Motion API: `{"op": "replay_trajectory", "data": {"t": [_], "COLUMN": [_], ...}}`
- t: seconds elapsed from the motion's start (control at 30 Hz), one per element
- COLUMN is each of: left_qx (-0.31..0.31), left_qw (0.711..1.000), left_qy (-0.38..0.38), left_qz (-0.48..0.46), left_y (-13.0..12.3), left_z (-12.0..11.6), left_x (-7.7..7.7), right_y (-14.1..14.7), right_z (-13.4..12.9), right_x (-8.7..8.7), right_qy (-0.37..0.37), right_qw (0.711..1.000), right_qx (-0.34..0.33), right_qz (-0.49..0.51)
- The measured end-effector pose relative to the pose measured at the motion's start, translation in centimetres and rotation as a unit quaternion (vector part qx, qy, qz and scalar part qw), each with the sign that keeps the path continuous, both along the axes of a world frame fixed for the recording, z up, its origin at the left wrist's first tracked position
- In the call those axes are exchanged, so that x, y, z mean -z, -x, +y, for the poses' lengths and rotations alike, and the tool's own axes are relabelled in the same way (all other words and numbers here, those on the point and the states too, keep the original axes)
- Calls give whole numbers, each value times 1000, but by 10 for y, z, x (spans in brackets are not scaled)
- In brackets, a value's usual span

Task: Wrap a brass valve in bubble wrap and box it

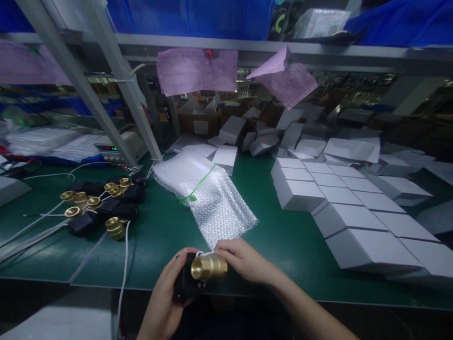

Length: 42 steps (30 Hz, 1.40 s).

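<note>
Brass fitting on a black body: one valve (200,274), held low at the near edge of the green counter (159,241), brass end pointing right. White cord looped at the top of the fitting, under the fingertips.

Left hand (164,302): fingers closed round the black body from the left and below, thumb up along its side.

Right hand (244,259): fingers curled over the top of the brass end and the cord, pinching there; forearm runs off to the lower right.

Just beyond the hands, touching neither: bubble bags (207,198), a clear stack lying flat, bound across the middle with a green tie (194,191).

Left of the stack, well apart from the hands: valves (102,205), a loose cluster of the same black-and-brass kind, brass ends up or sideways, their white cables (42,226) trailing to the left and toward the near edge.

Right side of counter: boxes (354,208), white, closed, laid in close rows; further boxes, some open and tipped, heaped behind them.

Far left, behind the slanted frame posts (116,94): scale (116,146), white casing, lit display with red and green figures, too small to read.

Overhead rail: pink sheets (198,71), two hanging, printing illegible. Blue material above the rail.
</note>
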<state>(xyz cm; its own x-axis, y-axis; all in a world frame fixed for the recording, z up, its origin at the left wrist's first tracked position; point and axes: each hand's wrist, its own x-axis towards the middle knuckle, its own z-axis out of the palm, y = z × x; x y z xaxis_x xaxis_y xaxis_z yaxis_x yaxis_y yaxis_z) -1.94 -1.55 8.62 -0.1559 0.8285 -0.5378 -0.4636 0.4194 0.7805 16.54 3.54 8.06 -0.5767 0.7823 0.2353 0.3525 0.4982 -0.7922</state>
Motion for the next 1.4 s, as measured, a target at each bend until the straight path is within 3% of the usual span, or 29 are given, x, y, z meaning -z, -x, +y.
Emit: {"op": "replay_trajectory", "data": {"t": [0.07, 0.1, 0.23, 0.4, 0.57, 0.8, 0.93, 1.1, 1.33, 1.4], "left_qx": [-100, -121, -107, -142, -95, -20, -2, -1, 32, 37], "left_qw": [987, 981, 977, 980, 994, 993, 980, 978, 971, 965], "left_qy": [78, 80, 14, 34, -38, -85, -125, -130, -102, -108], "left_qz": [-95, -128, -186, -139, -44, 83, 156, 165, 212, 235], "left_y": [0, -1, -8, -13, -19, -22, -18, -20, -18, -17], "left_z": [2, 3, 5, 1, -6, -12, -12, -13, -5, -2], "left_x": [-4, -7, -10, 0, 14, 16, 20, 16, 25, 27], "right_y": [9, 13, 20, 19, 22, 24, 21, 18, 19, 20], "right_z": [-17, -27, -53, -53, -52, -52, -53, -54, -52, -52], "right_x": [15, 21, 29, 25, 16, 12, 11, 2, 16, 20], "right_qy": [-21, -38, -117, -169, -87, 82, 62, -1, 91, 60], "right_qw": [999, 998, 984, 962, 953, 933, 940, 946, 937, 943], "right_qx": [25, 48, 126, 152, 154, 188, 207, 192, 206, 208], "right_qz": [16, 22, 35, 148, 248, 297, 263, 259, 266, 254]}}
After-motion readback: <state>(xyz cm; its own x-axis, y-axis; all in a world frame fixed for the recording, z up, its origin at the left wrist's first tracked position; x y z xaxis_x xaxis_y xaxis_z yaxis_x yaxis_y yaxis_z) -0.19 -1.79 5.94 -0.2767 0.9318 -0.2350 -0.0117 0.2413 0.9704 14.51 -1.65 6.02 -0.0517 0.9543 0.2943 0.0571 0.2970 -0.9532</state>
